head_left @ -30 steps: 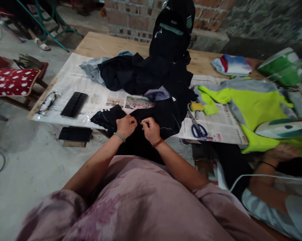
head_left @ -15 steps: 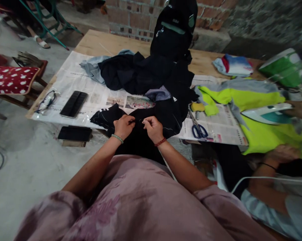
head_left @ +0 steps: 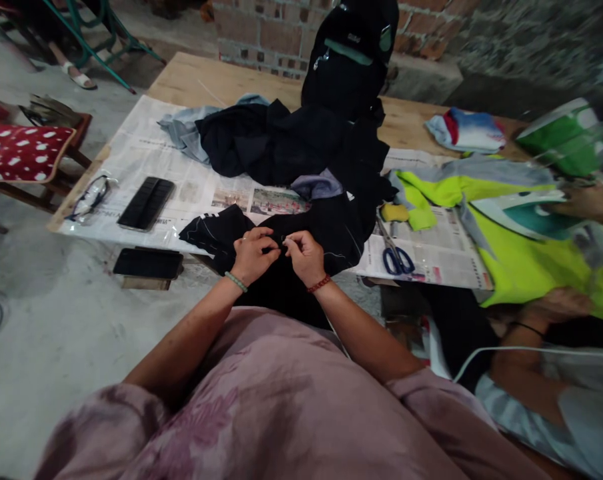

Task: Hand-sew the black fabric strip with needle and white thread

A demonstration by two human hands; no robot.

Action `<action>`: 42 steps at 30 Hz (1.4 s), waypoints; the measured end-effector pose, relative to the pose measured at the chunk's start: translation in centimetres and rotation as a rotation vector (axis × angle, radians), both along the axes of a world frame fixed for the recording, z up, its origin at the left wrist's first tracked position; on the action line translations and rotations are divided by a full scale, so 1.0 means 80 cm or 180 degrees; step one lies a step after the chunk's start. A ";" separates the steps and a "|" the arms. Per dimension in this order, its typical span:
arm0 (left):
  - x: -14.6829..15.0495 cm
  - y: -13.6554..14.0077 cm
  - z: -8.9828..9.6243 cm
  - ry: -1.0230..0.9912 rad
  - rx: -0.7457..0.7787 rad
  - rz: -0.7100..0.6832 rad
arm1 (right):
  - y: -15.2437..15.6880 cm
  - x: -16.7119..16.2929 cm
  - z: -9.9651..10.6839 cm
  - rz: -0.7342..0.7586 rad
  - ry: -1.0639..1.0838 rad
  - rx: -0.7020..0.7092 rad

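A black garment (head_left: pixel 339 230) with white stitching lines and small white stripes hangs over the near table edge in front of me. My left hand (head_left: pixel 255 257), with a green bead bracelet, is closed on its dark cloth, thumb and fingers bent together. Close beside it, almost touching, my right hand (head_left: pixel 306 259), with a red bracelet, pinches thumb against forefinger. Whatever sits in that pinch is too small to make out. Blue-handled scissors (head_left: pixel 398 260) lie to the right, near a yellow sponge-like block (head_left: pixel 394 213).
Newspaper covers the table (head_left: pixel 181 77), with a phone (head_left: pixel 146 203), glasses (head_left: pixel 90 198) and a black backpack (head_left: pixel 344 73) on it. Another phone (head_left: pixel 149 263) rests below the edge. At right, a co-worker's hand (head_left: pixel 589 203) holds an iron (head_left: pixel 526 212) on a yellow-grey garment (head_left: pixel 511 267).
My left hand has moved slightly right, its fingers now reaching toward my right fingertips. My right hand has barely moved. The co-worker's iron has shifted a little left and up.
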State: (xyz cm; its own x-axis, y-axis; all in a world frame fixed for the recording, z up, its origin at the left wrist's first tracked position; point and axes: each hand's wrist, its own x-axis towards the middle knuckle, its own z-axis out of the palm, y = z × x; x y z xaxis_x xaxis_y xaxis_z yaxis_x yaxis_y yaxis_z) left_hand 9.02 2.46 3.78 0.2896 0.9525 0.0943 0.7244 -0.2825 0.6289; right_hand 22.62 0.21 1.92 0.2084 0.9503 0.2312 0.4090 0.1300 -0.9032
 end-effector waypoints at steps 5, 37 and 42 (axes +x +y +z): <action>0.003 0.000 -0.006 -0.0024 0.0170 0.0100 | 0.003 -0.002 -0.004 0.0109 -0.0190 0.0069; -0.015 0.019 -0.018 0.0693 0.0128 -0.0519 | 0.023 0.016 0.060 0.0831 0.3280 -0.1733; -0.013 0.032 -0.033 0.0589 -0.0135 -0.0548 | 0.025 0.003 0.055 0.0977 0.3544 -0.1622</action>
